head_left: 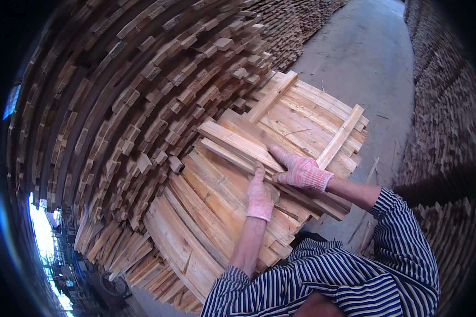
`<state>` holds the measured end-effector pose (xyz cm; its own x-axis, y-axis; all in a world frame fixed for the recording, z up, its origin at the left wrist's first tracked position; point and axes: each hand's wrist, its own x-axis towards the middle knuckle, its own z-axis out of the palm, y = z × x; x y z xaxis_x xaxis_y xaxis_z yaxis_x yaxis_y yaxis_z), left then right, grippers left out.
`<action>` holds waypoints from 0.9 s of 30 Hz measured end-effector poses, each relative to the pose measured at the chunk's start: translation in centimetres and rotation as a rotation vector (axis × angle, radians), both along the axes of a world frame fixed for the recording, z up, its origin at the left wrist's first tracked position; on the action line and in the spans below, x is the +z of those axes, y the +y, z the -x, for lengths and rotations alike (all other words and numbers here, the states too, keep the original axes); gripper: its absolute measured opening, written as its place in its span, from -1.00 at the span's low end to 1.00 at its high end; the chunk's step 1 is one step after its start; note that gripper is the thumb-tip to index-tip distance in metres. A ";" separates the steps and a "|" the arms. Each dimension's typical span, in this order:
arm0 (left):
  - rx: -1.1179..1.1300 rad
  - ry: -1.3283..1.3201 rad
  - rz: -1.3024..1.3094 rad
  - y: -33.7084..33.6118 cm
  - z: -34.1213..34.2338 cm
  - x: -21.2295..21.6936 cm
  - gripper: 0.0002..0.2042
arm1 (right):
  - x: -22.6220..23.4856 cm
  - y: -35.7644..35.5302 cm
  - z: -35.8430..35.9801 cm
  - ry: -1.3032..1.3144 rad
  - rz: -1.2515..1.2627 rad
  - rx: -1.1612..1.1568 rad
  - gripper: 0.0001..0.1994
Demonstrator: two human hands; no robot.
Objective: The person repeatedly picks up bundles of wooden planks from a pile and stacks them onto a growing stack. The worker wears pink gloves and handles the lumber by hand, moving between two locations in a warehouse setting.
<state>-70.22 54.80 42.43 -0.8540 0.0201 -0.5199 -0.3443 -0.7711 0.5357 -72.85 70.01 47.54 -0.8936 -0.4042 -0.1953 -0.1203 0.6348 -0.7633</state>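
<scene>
My left hand [261, 191] and my right hand [299, 169], both in pink knit gloves, rest on a small bundle of long pale wooden boards [237, 142]. The bundle lies crosswise on top of a stack of planks [206, 211] in front of me. The left hand's fingers press the near edge of the bundle. The right hand lies flat on top of it with fingers spread toward the far end. Two thin wooden slats [339, 137] lie across the far part of the stack.
A tall wall of stacked timber [116, 105] rises on the left, its board ends facing me. Another timber stack [449, 121] lines the right side. A grey concrete aisle [365, 58] runs between them. My striped sleeves fill the lower edge.
</scene>
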 end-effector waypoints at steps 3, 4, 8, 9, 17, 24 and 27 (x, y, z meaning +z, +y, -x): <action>-0.065 -0.004 0.041 0.6 0.7 0.0 -0.43 | 1.0 0.3 0.2 0.024 -0.032 -0.040 -0.11; -0.098 -0.016 0.063 1.1 1.1 0.3 -0.43 | 0.7 0.8 0.5 0.041 -0.019 -0.059 -0.12; 0.010 0.019 -0.009 -0.5 1.8 -3.1 -0.43 | 0.3 1.9 3.0 0.082 -0.032 -0.126 -0.21; 0.016 0.009 0.060 0.0 1.4 -2.6 -0.51 | -0.9 4.0 4.2 0.056 -0.093 -0.154 -0.22; -0.085 0.057 0.025 -3.4 0.6 -3.8 -0.49 | -9.1 8.1 9.2 0.317 -0.100 -0.017 -0.42; -0.121 0.050 0.018 -3.3 0.4 -3.8 -0.46 | -9.3 4.0 9.6 0.304 -0.037 -0.136 -0.60; -0.105 0.034 0.059 -3.2 0.4 -2.8 -0.44 | -9.1 2.3 8.0 0.230 -0.152 -0.139 -0.52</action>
